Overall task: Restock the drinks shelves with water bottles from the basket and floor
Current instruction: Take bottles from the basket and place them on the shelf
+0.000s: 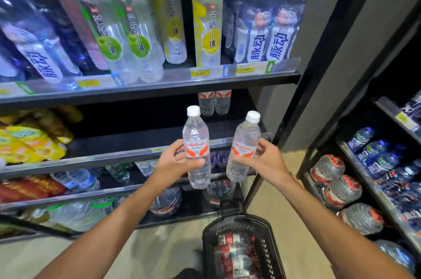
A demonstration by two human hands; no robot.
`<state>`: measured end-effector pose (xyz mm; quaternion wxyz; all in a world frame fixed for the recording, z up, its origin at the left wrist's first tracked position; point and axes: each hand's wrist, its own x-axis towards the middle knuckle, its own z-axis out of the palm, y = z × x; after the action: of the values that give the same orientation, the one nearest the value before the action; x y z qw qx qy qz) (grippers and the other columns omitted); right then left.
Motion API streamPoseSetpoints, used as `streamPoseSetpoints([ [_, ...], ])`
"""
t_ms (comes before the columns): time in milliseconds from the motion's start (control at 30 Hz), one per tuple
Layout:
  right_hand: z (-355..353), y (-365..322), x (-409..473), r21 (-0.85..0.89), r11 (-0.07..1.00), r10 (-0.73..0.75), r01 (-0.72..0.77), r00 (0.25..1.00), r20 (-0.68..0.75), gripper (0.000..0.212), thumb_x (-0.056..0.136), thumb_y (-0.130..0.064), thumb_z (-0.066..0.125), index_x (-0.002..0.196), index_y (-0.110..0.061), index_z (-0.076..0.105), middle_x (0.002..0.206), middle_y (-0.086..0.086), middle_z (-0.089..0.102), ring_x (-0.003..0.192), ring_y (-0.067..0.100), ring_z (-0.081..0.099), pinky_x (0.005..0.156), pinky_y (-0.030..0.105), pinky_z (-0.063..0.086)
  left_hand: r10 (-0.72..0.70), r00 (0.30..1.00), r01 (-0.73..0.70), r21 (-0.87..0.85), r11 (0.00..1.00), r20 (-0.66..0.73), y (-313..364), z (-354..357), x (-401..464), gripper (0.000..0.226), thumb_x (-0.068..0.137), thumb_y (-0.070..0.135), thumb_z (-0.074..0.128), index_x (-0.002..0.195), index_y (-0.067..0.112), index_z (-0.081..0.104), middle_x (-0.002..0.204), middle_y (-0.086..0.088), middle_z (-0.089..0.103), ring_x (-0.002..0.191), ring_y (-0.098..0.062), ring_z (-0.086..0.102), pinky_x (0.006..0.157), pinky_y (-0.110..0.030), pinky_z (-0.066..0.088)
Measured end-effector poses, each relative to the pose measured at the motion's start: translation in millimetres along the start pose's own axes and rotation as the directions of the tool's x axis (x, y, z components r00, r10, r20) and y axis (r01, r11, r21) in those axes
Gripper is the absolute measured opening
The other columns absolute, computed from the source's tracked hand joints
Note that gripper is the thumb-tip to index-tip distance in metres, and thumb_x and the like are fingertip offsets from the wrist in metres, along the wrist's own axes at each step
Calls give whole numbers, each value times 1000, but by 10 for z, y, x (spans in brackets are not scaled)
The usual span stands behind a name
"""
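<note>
Before the dark shelf point(145, 139), the left hand point(173, 161) grips a clear water bottle point(196, 149) upright, white-capped with a red-and-white label. Just beside it, the right hand point(265, 160) clasps a matching bottle point(243, 149), tilted slightly right. Below them stands the black basket point(272, 232), holding more bottles.
</note>
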<state>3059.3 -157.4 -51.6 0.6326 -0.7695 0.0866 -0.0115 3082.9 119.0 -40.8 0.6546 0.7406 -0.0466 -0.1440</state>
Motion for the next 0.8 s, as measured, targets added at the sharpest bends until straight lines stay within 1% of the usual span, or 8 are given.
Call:
streamPoseSetpoints([
  [100, 51, -61, 219, 25, 998, -51, 53, 997, -64, 61, 61, -22, 98, 112, -27, 65, 103, -21, 76, 94, -2, 73, 74, 7, 53, 8, 1000, -8, 21, 1000, -16, 9, -65, 166, 56, 74, 13, 90, 123, 24, 65, 117, 3, 76, 110, -17, 72, 98, -36, 56],
  [233, 181, -111, 468, -18, 987, -161, 160, 975, -152, 74, 62, -28, 97, 124, -28, 58, 116, -14, 71, 108, 3, 68, 88, 18, 55, 53, 998, -53, 36, 998, -19, 35, -135, 286, 57, 74, 11, 90, 125, 21, 64, 116, 2, 76, 110, -15, 72, 98, -31, 56],
  [367, 276, -71, 724, -75, 962, -273, 264, 947, -170, 76, 63, -21, 98, 125, -28, 55, 115, -31, 63, 109, -13, 58, 84, 3, 47, 109, 992, -103, 91, 990, -62, 59, -163, 314, 57, 73, 10, 90, 123, 20, 65, 113, 4, 76, 109, -9, 71, 98, -24, 55],
  [433, 295, -40, 875, -96, 957, -287, 275, 946, -149, 77, 63, -18, 98, 126, -26, 54, 114, -33, 61, 109, -15, 57, 84, 2, 45, 123, 990, -114, 115, 987, -72, 57, -174, 315, 58, 73, 8, 90, 124, 18, 65, 114, 2, 75, 110, -11, 70, 98, -28, 56],
  [600, 294, 61, 1259, -123, 966, -236, 226, 969, -71, 70, 68, -14, 95, 122, -25, 52, 113, -21, 65, 106, -6, 63, 87, 7, 49, 143, 985, -128, 140, 982, -100, 25, -213, 275, 61, 72, 5, 90, 126, 13, 63, 117, -2, 74, 113, -16, 69, 101, -35, 56],
  [700, 291, 162, 1454, -162, 970, -191, 182, 981, -41, 60, 70, -16, 94, 117, -15, 58, 112, -3, 72, 106, 10, 69, 92, 23, 55, 150, 982, -133, 142, 981, -114, -1, -245, 263, 62, 70, 8, 92, 126, 15, 63, 117, -1, 74, 113, -15, 70, 101, -37, 56],
  [733, 284, 194, 1509, -168, 971, -176, 169, 984, -29, 57, 71, -17, 93, 116, -14, 58, 113, 0, 73, 105, 11, 70, 94, 27, 56, 147, 982, -131, 139, 982, -118, -10, -253, 263, 63, 70, 9, 92, 126, 16, 63, 117, 0, 74, 113, -15, 70, 101, -37, 56],
  [800, 277, 242, 1596, -168, 975, -148, 145, 989, -6, 55, 73, -19, 91, 117, -15, 58, 114, -1, 73, 106, 9, 70, 96, 28, 56, 149, 981, -132, 140, 981, -121, -17, -257, 270, 64, 70, 11, 93, 126, 19, 63, 118, 3, 74, 113, -15, 70, 102, -38, 56],
])
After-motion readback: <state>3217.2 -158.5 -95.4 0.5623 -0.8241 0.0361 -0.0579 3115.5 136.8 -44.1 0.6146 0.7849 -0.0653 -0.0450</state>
